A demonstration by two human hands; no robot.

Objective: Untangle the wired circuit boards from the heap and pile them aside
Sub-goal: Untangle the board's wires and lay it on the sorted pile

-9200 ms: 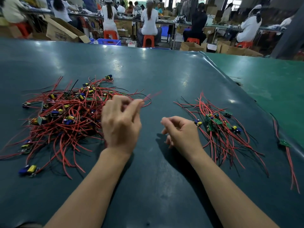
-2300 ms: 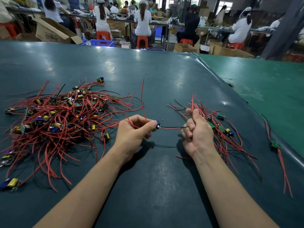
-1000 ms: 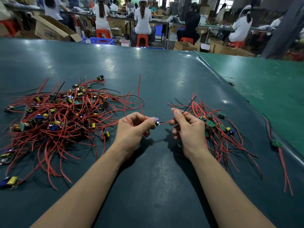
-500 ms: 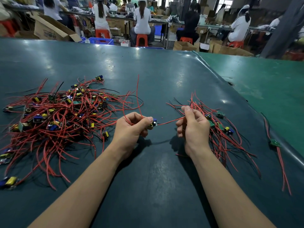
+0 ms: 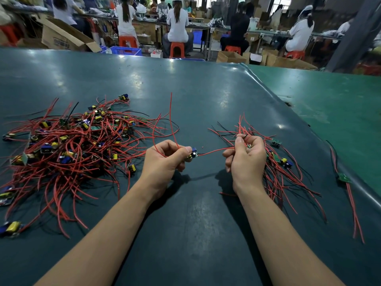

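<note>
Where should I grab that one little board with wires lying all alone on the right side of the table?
Probably pinch the small green board itself, coming straight down from above. It lies flat on the table, apart from the side pile, and it is the one stiff part. Its red wires trail toward you and would just bend and dangle.

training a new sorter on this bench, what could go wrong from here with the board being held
The left hand pinches the small board while the right hand pulls its wires taut; a hard tug might strain the joints at the board. A long red wire loops from the left hand beside the heap, so it could snag. The right hand works directly over the sorted pile and may drag it.
</note>
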